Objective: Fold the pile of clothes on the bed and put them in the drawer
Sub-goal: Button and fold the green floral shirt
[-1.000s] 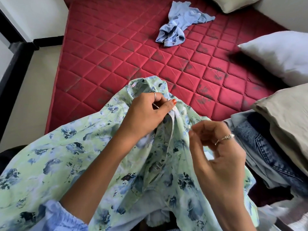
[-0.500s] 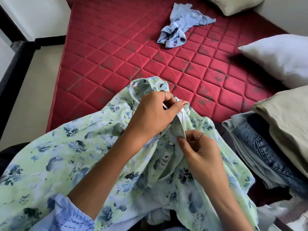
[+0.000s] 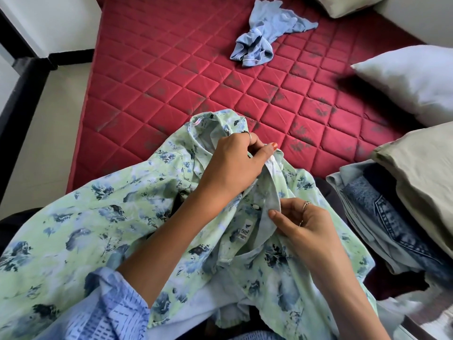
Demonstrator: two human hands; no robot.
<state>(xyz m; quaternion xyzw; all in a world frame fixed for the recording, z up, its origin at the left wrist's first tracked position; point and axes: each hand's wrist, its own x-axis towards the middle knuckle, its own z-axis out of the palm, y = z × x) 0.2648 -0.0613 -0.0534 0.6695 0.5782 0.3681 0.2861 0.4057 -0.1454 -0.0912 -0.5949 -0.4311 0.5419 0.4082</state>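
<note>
Pinching the button placket of the green floral shirt (image 3: 117, 217) near its collar, my left hand (image 3: 232, 165) curls tight; my right hand (image 3: 306, 229) pinches the same strip just below, beside a white button. Thin, crumpled cotton drapes over the near edge of the red quilted mattress (image 3: 171, 82). Beyond the shirt lies a crumpled blue garment (image 3: 264, 33); folded denim (image 3: 382, 217) sits to its right.

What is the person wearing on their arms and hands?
The left hand has a thin silver ring on one finger and orange-red polish on the thumbnail. Its arm wears a light blue sleeve with darker blue dashes, pushed up the forearm. The right hand wears two thin rings, one of them knot-shaped. No sleeve shows on the right arm.
</note>
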